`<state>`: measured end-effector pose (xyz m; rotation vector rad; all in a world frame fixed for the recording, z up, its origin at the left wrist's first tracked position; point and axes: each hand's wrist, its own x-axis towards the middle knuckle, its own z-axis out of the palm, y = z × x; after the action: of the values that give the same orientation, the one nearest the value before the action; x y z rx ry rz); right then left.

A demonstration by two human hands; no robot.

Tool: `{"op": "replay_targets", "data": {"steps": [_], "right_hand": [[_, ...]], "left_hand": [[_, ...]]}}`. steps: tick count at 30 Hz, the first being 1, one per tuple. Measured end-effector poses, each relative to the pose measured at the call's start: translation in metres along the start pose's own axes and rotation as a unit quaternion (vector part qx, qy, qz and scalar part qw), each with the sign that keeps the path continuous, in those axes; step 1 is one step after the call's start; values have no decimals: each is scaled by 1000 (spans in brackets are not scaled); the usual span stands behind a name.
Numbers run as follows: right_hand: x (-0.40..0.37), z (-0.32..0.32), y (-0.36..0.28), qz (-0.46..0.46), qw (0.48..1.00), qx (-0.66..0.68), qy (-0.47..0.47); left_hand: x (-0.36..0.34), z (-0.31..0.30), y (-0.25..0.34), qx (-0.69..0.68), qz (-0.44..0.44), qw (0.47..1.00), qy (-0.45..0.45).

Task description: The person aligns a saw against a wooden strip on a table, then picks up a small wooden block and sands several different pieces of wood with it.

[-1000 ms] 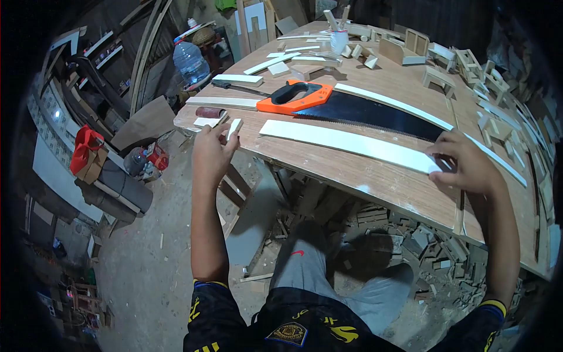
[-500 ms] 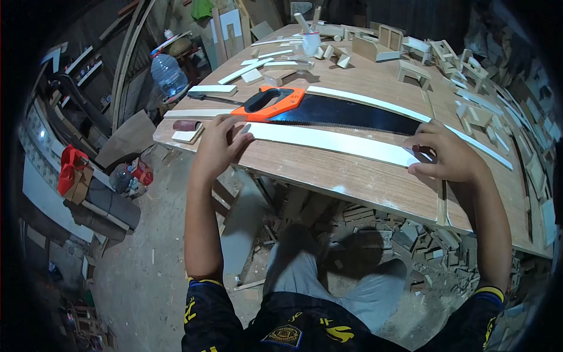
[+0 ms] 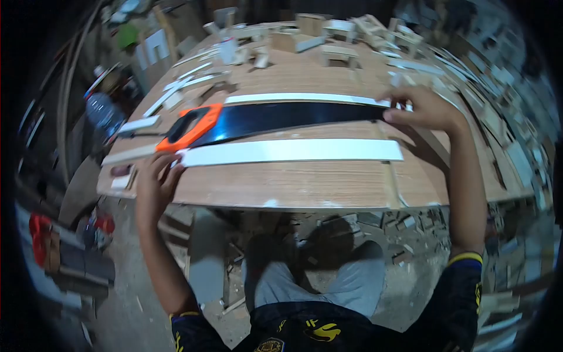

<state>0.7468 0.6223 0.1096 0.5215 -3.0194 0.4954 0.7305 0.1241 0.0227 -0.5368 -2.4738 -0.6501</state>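
A handsaw (image 3: 275, 121) with an orange and black handle lies across the wooden tabletop, blade pointing right. My right hand (image 3: 425, 108) is closed at the blade's tip, thumb against its lower edge. Just behind the blade runs a narrow white strip (image 3: 299, 98), its right end partly hidden by that hand. In front of the saw lies a wider white strip (image 3: 293, 151), roughly parallel to the table's front edge. My left hand (image 3: 157, 176) pinches its left end, close to the saw handle. The right end of this strip is uncovered.
White and bare wood pieces (image 3: 182, 88) lie at the back left, beside a white cup (image 3: 227, 51) holding sticks. Small wooden stools (image 3: 340, 54) stand at the back. A large water bottle (image 3: 105, 114) is left of the table (image 3: 328, 185). Wood scraps cover the floor underneath.
My view has turned right. My right hand has left the front strip's right end for the saw tip, and the gap between blade and front strip has widened there. My left hand stays at the strip's left end.
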Motion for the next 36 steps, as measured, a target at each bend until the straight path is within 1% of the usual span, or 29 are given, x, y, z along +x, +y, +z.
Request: {"op": "replay_targets", "data": {"steps": [1,3,5,7,9,10,11,13,14,15,16,17,18,19,20,21,23,25,27,28,29,31,32,34,36], "right_hand": [[-3,-3,15,29,1000,-4,6],[-3,-7,40,58,995,-40,72],[-10,-15,51,92,991,-42,86],[-16,-14,55,118,987,-39,97],[-18,-16,54,114,989,-26,94],[-18,-16,51,106,991,-24,80],[-18,-15,52,105,991,-25,83],[-12,-9,56,93,995,1,46],[-9,-9,57,81,996,7,28],[-8,-8,56,91,996,14,20],[-8,-5,54,97,995,24,10],[-5,-4,54,97,995,5,0],[-4,-4,54,99,995,-17,-8],[-4,-3,56,94,995,-15,1],[-4,-1,54,92,996,-13,9],[-3,-2,46,78,997,-10,5],[-7,-7,30,161,987,14,9],[-8,-6,27,172,985,16,9],[-7,-6,29,195,981,15,13],[-7,-7,31,192,981,15,13],[-6,-7,33,193,981,7,3],[-6,-5,35,192,981,1,-11],[-6,-5,35,184,983,-2,-14],[-6,-6,32,175,984,-4,-14],[-6,-6,28,190,982,3,-16]], "left_hand": [[2,-1,6,-5,-9,1000,-5],[4,-3,13,2,-35,999,-31],[5,-2,12,-21,-60,997,-43],[6,0,15,-24,-55,997,-43],[7,1,15,-21,-59,997,-44],[8,3,16,-72,-61,995,-35],[9,5,17,-71,-59,995,-32],[10,5,15,-73,-61,995,-40],[10,6,13,-74,-81,993,-45],[10,11,3,-76,-20,997,-21],[12,8,11,-53,7,998,-24],[14,7,17,-33,3,999,-33],[15,9,17,-25,24,999,-24],[16,10,17,-14,22,999,-30],[17,11,19,-42,-4,998,-39],[17,13,16,-30,19,999,-24],[18,14,21,-64,12,998,-22],[19,12,27,-50,4,998,-29],[19,11,29,-60,-25,997,-44],[19,11,26,-54,-48,995,-73],[19,10,26,-51,-50,995,-73],[18,10,27,-67,-24,996,-56],[17,11,27,-65,-26,996,-57],[17,13,25,-48,-59,996,-55],[18,13,25,-46,-49,996,-50]]}}
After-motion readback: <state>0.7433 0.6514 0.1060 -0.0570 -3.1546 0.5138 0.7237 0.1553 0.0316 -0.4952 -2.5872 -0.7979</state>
